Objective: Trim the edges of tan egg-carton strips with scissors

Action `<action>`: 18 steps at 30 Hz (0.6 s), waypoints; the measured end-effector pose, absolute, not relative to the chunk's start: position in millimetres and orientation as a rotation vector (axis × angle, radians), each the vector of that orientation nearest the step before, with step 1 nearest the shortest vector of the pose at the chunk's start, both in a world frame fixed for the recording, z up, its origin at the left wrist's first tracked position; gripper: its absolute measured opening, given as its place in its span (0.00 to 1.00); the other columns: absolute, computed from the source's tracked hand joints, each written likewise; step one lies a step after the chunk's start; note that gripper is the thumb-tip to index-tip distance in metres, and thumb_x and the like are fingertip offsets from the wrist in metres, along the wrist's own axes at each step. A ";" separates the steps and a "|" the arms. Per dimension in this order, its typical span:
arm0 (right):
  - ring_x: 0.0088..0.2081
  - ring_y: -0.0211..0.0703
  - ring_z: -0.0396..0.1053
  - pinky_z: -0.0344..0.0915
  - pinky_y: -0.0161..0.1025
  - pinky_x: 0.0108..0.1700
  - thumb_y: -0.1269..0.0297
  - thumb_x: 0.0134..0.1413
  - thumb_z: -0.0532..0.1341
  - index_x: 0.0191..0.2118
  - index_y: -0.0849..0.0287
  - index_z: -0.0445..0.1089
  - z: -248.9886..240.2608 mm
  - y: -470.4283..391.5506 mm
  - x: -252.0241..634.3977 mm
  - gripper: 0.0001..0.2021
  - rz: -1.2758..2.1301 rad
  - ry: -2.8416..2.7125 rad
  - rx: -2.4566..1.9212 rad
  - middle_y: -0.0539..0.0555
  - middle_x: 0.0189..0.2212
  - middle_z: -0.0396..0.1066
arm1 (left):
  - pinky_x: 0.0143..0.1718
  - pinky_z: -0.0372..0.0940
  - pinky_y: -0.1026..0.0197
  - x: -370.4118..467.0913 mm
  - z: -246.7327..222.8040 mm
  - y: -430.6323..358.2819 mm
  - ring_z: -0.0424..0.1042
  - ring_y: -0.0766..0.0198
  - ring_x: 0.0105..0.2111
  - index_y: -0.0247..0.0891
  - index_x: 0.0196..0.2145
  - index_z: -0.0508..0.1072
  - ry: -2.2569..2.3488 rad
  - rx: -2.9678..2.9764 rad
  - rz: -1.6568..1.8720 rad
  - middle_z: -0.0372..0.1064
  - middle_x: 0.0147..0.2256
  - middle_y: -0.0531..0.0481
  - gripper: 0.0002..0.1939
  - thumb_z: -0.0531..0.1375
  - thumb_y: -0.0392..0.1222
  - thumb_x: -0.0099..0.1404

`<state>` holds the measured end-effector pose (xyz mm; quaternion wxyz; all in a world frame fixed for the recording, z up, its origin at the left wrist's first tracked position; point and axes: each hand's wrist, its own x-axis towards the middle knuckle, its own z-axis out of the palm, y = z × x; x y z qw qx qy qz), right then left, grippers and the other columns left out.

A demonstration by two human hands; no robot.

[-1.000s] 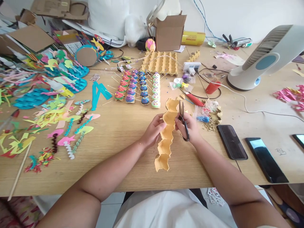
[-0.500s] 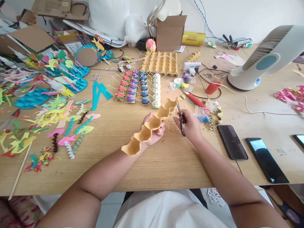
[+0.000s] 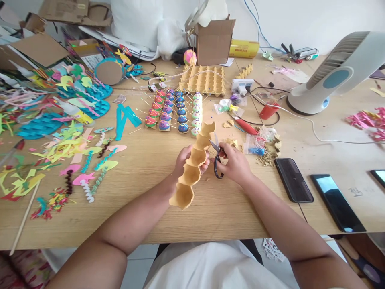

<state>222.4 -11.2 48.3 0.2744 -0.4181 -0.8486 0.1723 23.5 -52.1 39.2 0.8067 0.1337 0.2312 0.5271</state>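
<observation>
The left hand (image 3: pixel 182 159) cupped the strip (image 3: pixel 191 174) from beneath, fingertips (image 3: pixel 205 165) curling past its right edge. The right hand (image 3: pixel 236 162) was closed just right of the strip. Both forearms (image 3: pixel 267 200) slanted inward towards it.

Loose white top (image 3: pixel 207 267), creased in front; bare forearms (image 3: pixel 144 204) and fingers (image 3: pixel 205 165).

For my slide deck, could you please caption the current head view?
Left hand holding an egg-carton strip, right hand holding scissors near its edge, decorated strips behind.

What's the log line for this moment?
left hand: holding egg carton strip | right hand: holding scissors | scissors: open, beside egg carton strip
</observation>
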 end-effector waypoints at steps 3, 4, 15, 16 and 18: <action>0.35 0.47 0.70 0.59 0.39 0.36 0.62 0.53 0.64 0.51 0.56 0.68 51.4 -9.9 223.6 0.19 0.429 -2.297 -1.155 0.54 0.34 0.75 | 0.26 0.72 0.67 23.2 37.9 -52.8 0.72 0.64 0.30 0.34 0.40 0.75 0.497 0.320 1.095 0.71 0.34 0.45 0.23 0.68 0.56 0.56; 0.35 0.46 0.70 0.59 0.39 0.36 0.62 0.53 0.64 0.51 0.56 0.68 51.9 -9.6 224.0 0.19 0.424 -2.303 -1.152 0.54 0.34 0.75 | 0.27 0.72 0.67 23.6 37.9 -53.3 0.72 0.64 0.30 0.34 0.39 0.75 0.504 0.334 1.092 0.71 0.34 0.44 0.23 0.68 0.57 0.56; 0.30 0.43 0.68 0.57 0.37 0.32 0.62 0.56 0.62 0.53 0.56 0.70 49.0 -12.3 224.2 0.18 0.400 -2.259 -1.180 0.51 0.29 0.74 | 0.30 0.70 0.58 34.4 46.3 -61.5 0.74 0.57 0.31 0.40 0.36 0.78 0.685 0.492 1.168 0.74 0.33 0.42 0.19 0.59 0.58 0.63; 0.29 0.43 0.68 0.56 0.37 0.32 0.63 0.56 0.62 0.53 0.56 0.71 48.7 -12.2 224.4 0.18 0.399 -2.253 -1.183 0.51 0.29 0.74 | 0.30 0.70 0.58 34.7 46.7 -61.6 0.74 0.57 0.31 0.40 0.36 0.78 0.688 0.495 1.163 0.74 0.33 0.42 0.19 0.59 0.58 0.63; 0.29 0.42 0.68 0.56 0.37 0.32 0.63 0.56 0.62 0.53 0.56 0.71 48.1 -11.6 225.0 0.18 0.389 -2.245 -1.183 0.51 0.29 0.74 | 0.30 0.70 0.57 34.8 47.4 -61.6 0.74 0.57 0.31 0.40 0.36 0.78 0.693 0.496 1.159 0.74 0.32 0.43 0.19 0.60 0.58 0.62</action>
